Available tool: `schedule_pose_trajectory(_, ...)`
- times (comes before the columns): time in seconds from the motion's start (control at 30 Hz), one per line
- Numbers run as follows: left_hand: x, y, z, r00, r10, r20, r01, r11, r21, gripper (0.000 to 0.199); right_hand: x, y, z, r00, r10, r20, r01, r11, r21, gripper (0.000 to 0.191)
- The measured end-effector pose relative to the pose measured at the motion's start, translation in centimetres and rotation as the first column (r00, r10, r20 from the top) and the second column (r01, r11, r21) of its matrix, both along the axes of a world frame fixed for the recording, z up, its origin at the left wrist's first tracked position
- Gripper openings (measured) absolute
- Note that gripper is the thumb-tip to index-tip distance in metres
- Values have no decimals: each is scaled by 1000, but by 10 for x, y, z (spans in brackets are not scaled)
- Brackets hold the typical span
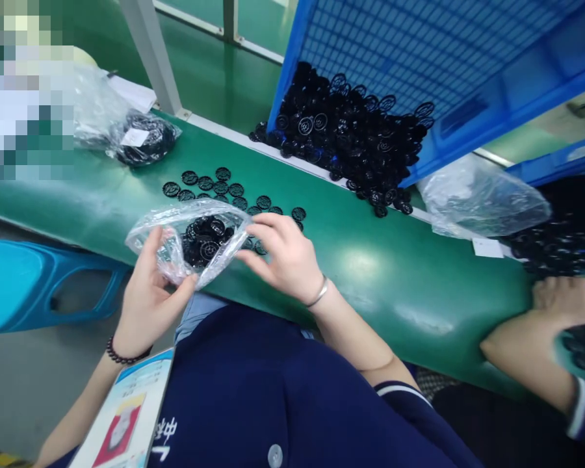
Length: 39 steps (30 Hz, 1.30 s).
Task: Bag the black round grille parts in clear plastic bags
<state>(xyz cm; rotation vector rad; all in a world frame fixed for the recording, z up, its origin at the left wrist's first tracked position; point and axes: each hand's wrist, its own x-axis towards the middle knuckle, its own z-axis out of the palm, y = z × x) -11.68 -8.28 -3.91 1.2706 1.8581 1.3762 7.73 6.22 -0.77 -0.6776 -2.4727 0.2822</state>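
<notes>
As two bare hands spread one clear plastic bag point(224, 260) above a green table point(448, 286), a cluster of black discs point(207, 242), too heaped to count, shows through its mouth. The left hand point(151, 302) grips the bag's left side, thumb on the near rim and fingers reaching into the folds, a wide hold. The right hand point(287, 257) touches the opposite edge with its fingertips, thumb and forefinger slightly apart; whether they pinch the film, one cannot tell. At least fifteen loose discs point(220, 188) lie flat on the table beyond the bag, some partly hidden behind it and the right hand. To the left sits one filled bag point(149, 140) of dark pieces, bearing one white label point(134, 137). Across the table, one tilted blue crate point(439, 149) spills a pile of discs point(351, 130), too many to count, onto the table's far edge. Right of it are one more clear bag point(482, 195), one white card point(487, 247) and a second dark heap point(560, 221), beside a co-worker's forearm point(531, 344). One blue stool point(19, 286) stands at left.
</notes>
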Motion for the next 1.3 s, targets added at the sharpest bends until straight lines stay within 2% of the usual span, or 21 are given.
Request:
schedule_pose_trajectory(0.1, -5, 0, 1, 999, 23, 27, -23, 1000, -6, 90, 42, 22, -25, 953, -239, 184, 257, 963, -78, 16)
schedule_pose_trajectory(0.13, -7, 2, 1, 999, 23, 40, -23, 1000, -13, 90, 57, 28, -35, 923, -275, 268, 310, 946, -97, 13)
schedule_pose_trajectory(0.23, -10, 10, 1, 999, 17, 49, -16, 999, -28, 91, 88, 34, -60, 867, -286, 408, 373, 915, -150, 12)
schedule_pose_trajectory(0.33, -10, 18, 2, 1000, -10, 25, 10, 1000, -12, 92, 96, 30, -71, 858, -300, 417, 411, 888, -206, 14)
schedule_pose_trajectory(0.4, -10, 21, 3, 1000, -26, 16, 26, 1000, -11, 92, 90, 27, -70, 866, -321, 384, 422, 881, -215, 22)
schedule_pose_trajectory(0.53, -8, 17, 5, 999, -38, -1, 38, 999, -35, 90, 66, 25, -64, 906, -302, 298, 369, 908, -200, 36)
schedule_pose_trajectory(0.67, -6, 11, 4, 1000, -11, -1, 11, 1000, -19, 90, 50, 26, -73, 905, -260, 336, 343, 914, -219, 29)
schedule_pose_trajectory(0.8, -5, 8, 2, 999, 13, 53, -11, 1000, -28, 89, 56, 25, -78, 903, -260, 342, 347, 910, -226, 25)
schedule_pose_trajectory(0.87, -4, 9, 0, 998, -13, 66, 15, 999, -35, 89, 57, 21, -68, 930, -257, 262, 320, 919, -233, 24)
schedule_pose_trajectory(0.93, -5, 11, -1, 997, -59, 40, 61, 997, -40, 89, 51, 12, -49, 962, -252, 104, 269, 938, -218, 24)
schedule_pose_trajectory(1.03, -3, 13, -1, 992, -120, -37, 118, 992, -38, 89, 24, -3, -16, 984, -159, -77, 145, 976, -164, 28)
schedule_pose_trajectory(1.1, -1, 14, 0, 989, -138, -58, 136, 990, -35, 89, 2, -7, -2, 996, -28, -83, 17, 991, -130, 33)
schedule_pose_trajectory(1.17, 1, 12, 1, 991, -125, -38, 124, 992, -31, 89, -13, 0, 0, 997, 59, -53, -65, 992, -104, 40)
schedule_pose_trajectory(1.23, 3, 7, 2, 997, -76, -5, 76, 997, -32, 89, -14, 15, -10, 999, 3, -32, -6, 996, -89, 40)
schedule_pose_trajectory(1.3, 4, 2, 1, 999, -19, 41, 21, 999, -37, 88, 2, 34, -26, 985, -170, -2, 169, 981, -94, 32)
